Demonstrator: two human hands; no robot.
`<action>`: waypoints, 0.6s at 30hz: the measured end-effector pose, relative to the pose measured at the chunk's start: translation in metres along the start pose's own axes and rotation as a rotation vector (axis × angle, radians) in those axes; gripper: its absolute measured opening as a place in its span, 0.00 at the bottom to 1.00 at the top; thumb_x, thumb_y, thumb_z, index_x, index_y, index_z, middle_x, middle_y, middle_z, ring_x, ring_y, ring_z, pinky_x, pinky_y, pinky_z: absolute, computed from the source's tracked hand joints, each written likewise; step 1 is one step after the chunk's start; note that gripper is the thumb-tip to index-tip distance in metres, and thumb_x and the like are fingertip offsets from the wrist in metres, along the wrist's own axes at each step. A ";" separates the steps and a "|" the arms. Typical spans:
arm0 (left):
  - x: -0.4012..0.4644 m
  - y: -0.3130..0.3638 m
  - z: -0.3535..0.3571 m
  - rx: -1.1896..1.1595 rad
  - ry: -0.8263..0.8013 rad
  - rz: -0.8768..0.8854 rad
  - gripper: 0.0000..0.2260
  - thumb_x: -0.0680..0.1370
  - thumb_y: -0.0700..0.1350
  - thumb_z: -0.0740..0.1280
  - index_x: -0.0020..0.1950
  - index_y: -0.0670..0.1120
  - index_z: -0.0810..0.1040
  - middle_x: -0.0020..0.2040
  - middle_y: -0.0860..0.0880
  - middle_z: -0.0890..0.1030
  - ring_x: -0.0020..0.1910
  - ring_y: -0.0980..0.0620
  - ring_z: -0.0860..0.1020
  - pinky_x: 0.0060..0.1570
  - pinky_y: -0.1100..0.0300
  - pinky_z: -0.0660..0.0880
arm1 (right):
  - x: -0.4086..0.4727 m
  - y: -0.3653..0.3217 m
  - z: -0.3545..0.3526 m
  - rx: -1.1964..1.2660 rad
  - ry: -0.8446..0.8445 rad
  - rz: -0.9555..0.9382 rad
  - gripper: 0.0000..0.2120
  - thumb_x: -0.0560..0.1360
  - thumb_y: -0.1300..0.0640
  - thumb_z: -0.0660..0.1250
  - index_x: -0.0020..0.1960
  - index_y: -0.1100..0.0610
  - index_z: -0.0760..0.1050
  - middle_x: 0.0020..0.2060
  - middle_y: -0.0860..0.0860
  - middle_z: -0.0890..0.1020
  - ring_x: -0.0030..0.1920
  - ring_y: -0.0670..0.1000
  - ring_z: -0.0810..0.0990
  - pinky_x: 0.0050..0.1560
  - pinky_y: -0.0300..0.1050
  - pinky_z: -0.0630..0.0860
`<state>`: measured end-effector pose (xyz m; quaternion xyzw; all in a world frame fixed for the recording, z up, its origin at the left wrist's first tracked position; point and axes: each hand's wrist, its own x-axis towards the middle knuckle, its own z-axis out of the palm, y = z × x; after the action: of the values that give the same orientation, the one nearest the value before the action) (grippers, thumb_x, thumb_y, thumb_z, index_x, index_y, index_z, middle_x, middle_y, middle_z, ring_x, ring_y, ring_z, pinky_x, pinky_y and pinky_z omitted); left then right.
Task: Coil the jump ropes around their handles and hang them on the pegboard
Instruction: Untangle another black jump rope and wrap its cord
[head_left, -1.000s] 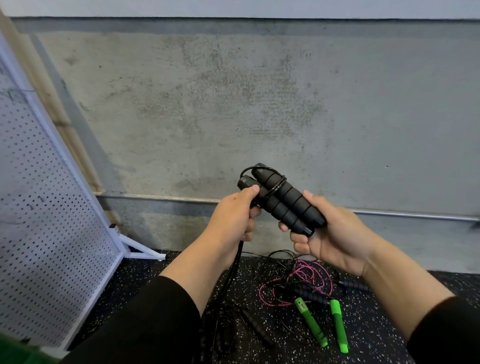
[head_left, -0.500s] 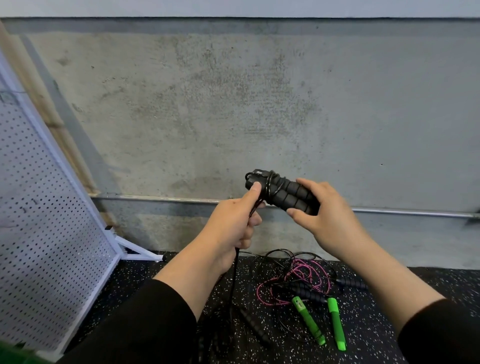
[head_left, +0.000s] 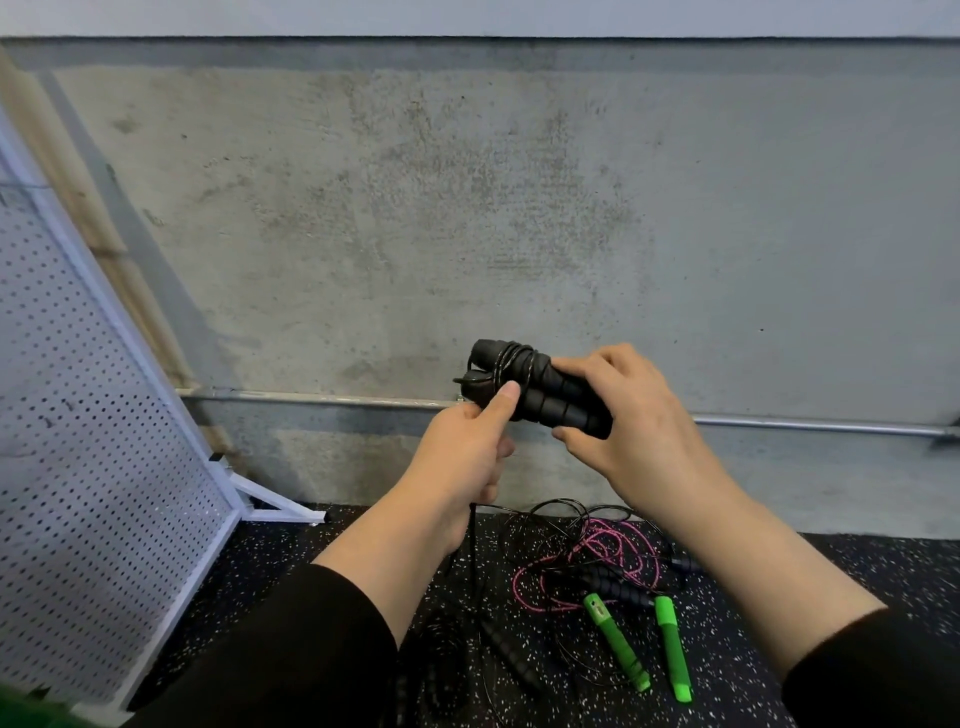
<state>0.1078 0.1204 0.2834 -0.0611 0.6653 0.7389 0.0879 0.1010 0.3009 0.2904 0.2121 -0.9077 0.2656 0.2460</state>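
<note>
Pinching the soft foam handles (head_left: 545, 395) in my right grip (head_left: 639, 431), I feed the limp, springy rope (head_left: 475, 540) with my left grip (head_left: 462, 457) curled round it

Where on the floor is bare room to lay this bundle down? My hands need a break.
Bare mat lies right of the green handles, and a strip runs beside the pegboard. The middle is crowded with the pink rope and black cords.
</note>
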 end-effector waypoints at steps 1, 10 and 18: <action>0.000 0.000 0.000 -0.018 -0.004 0.001 0.15 0.82 0.58 0.65 0.45 0.48 0.73 0.27 0.55 0.68 0.23 0.57 0.58 0.21 0.64 0.57 | -0.001 0.000 0.000 -0.005 -0.002 -0.002 0.30 0.69 0.56 0.79 0.68 0.45 0.74 0.53 0.43 0.71 0.53 0.49 0.71 0.53 0.43 0.70; 0.001 -0.001 0.003 -0.050 -0.004 0.099 0.12 0.83 0.54 0.64 0.44 0.50 0.72 0.29 0.55 0.67 0.23 0.58 0.59 0.22 0.65 0.57 | -0.002 -0.010 -0.012 1.214 -0.391 0.820 0.26 0.79 0.37 0.58 0.63 0.56 0.78 0.49 0.60 0.85 0.36 0.57 0.80 0.34 0.47 0.80; 0.002 0.003 0.000 -0.008 -0.064 0.008 0.14 0.83 0.53 0.65 0.59 0.43 0.79 0.35 0.51 0.72 0.25 0.56 0.60 0.24 0.63 0.57 | 0.000 0.003 -0.006 0.979 -0.100 0.688 0.10 0.82 0.52 0.63 0.59 0.53 0.80 0.46 0.58 0.79 0.34 0.50 0.71 0.32 0.46 0.72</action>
<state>0.1055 0.1206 0.2859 -0.0350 0.6595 0.7434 0.1060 0.1016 0.3070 0.2935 0.0069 -0.7068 0.7070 -0.0232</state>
